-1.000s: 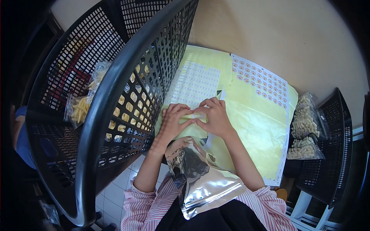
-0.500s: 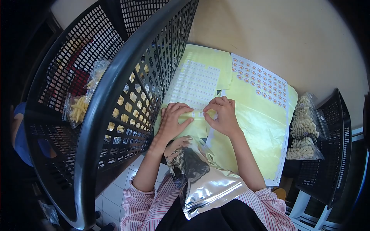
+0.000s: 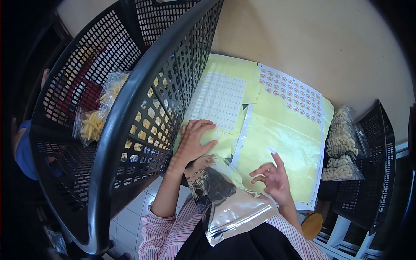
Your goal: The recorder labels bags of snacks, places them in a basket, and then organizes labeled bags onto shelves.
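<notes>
My left hand (image 3: 195,143) lies with fingers apart on yellow backing paper, just below a sheet of small pale stickers (image 3: 219,95). My right hand (image 3: 273,182) is raised with fingers apart over the larger yellow sheet (image 3: 299,143); a small white piece, seemingly a sticker, is on its index fingertip. A sheet of round orange-printed stickers (image 3: 290,91) lies at the upper right. A shiny silver zip pouch (image 3: 240,219) rests in front of me, between my forearms.
A large black basket (image 3: 104,182) rises on my left, holding bags of pale yellow snacks (image 3: 91,125). Bags of pale pellets (image 3: 342,138) lean by another black basket (image 3: 368,182) at right. A tan tabletop (image 3: 312,34) lies behind. Part of another person (image 3: 26,147) shows far left.
My right hand has pulled back from the sticker strip toward the lower right, its fingers spreading and its index raised. My left hand stays on the paper, slightly lower.
</notes>
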The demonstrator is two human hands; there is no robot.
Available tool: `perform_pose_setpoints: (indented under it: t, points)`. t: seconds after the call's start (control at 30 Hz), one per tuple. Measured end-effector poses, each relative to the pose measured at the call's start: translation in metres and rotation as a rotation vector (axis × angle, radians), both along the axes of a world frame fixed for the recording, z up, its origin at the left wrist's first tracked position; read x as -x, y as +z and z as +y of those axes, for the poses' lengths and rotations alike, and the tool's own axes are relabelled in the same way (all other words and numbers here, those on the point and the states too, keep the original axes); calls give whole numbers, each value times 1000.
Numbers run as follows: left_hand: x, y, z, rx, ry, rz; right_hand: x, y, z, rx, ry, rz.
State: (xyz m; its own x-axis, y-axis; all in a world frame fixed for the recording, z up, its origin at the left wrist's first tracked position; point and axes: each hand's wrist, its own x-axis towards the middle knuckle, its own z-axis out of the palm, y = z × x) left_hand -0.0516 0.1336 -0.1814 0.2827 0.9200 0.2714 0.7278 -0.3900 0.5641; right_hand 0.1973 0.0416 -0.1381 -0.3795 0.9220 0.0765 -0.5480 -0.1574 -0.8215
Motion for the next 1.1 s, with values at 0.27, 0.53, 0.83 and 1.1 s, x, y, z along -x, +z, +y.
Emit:
perform_pose_setpoints:
  t: [0.27, 0.53, 0.83, 1.1]
  points:
    - [-1, 8, 0, 20, -21, 6, 15, 0, -5, -331, -50, -263]
    - [4, 40, -25, 499, -240, -1025, 46, 34, 30, -91, -463, -295]
    - [-67, 73, -60, 519, 85, -1227, 11, 43, 25, -92, -543, -408]
    - [-124, 85, -65, 511, 43, -1249, 1, 63, 8, -462, -846, -425]
